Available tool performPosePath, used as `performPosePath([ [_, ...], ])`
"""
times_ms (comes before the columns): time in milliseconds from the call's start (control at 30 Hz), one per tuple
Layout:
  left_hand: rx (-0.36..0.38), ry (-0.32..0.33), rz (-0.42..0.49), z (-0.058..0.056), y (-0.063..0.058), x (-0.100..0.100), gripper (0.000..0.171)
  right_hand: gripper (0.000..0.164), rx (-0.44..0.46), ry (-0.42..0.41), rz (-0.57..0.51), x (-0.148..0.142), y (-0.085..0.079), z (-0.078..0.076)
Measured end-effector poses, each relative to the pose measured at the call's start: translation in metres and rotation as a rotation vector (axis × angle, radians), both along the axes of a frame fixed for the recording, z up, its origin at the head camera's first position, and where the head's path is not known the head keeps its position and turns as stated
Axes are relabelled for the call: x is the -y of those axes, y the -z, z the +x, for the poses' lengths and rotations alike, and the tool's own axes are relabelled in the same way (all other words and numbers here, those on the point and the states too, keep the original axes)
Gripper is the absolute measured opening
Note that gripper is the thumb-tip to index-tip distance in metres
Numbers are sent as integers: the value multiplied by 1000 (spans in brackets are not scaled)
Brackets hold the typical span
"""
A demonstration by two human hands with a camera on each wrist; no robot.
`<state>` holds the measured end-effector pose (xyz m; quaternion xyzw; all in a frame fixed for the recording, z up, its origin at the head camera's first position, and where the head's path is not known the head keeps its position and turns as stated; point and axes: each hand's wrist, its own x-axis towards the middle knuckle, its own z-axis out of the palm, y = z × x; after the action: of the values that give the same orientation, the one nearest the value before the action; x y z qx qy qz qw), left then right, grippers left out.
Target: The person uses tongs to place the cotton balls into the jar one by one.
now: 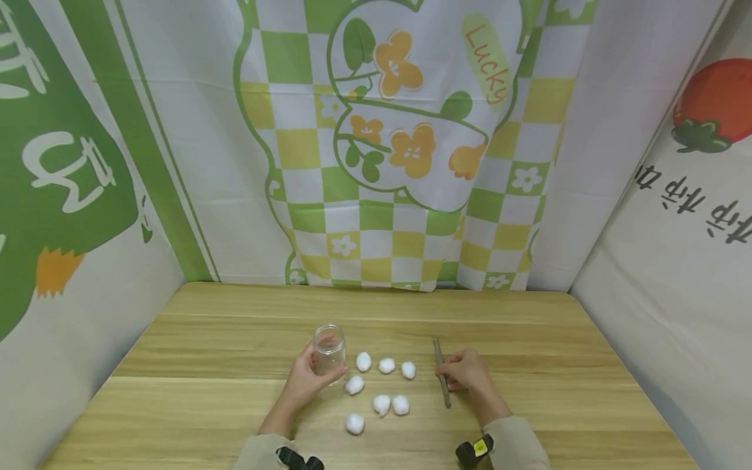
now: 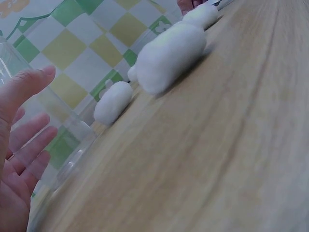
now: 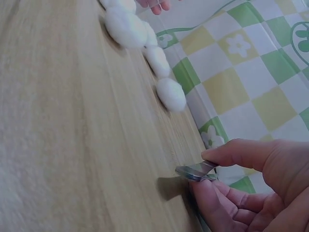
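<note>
A clear jar [image 1: 330,356] without a lid stands on the table, with my left hand [image 1: 302,382] around its left side, thumb in front. Through its wall [image 2: 75,137], the left wrist view shows the fingers spread behind. My right hand [image 1: 470,373] pinches metal tweezers [image 1: 444,390] between thumb and fingers, just above the tabletop; their rounded end [image 3: 193,172] shows in the right wrist view. Between the hands lie several white cotton balls [image 1: 381,405], some near the jar and others nearer the tweezers. Neither hand touches a cotton ball.
The wooden table [image 1: 235,326] reaches back to a checked green and yellow curtain [image 1: 405,248]. Printed cloth hangs on the left [image 1: 147,300] and right [image 1: 664,287] sides. Black wrist cameras sit on both sleeves.
</note>
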<state>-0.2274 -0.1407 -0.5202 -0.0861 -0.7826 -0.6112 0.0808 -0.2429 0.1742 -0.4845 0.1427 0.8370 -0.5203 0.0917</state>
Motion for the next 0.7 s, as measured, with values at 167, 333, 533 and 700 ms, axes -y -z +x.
performPosePath([
  [167, -8, 7, 1, 0, 1, 1, 65, 15, 20, 7, -30, -2, 0, 0],
  [333, 0, -4, 1, 0, 1, 0, 63, 18, 24, -11, -84, -4, -2, 0],
  [533, 23, -11, 14, 1, 0, 0, 61, 22, 16, -69, -165, -5, -4, 1],
  [700, 23, -13, 9, 1, 0, 1, 61, 31, 1, -145, -193, -7, -2, 2],
])
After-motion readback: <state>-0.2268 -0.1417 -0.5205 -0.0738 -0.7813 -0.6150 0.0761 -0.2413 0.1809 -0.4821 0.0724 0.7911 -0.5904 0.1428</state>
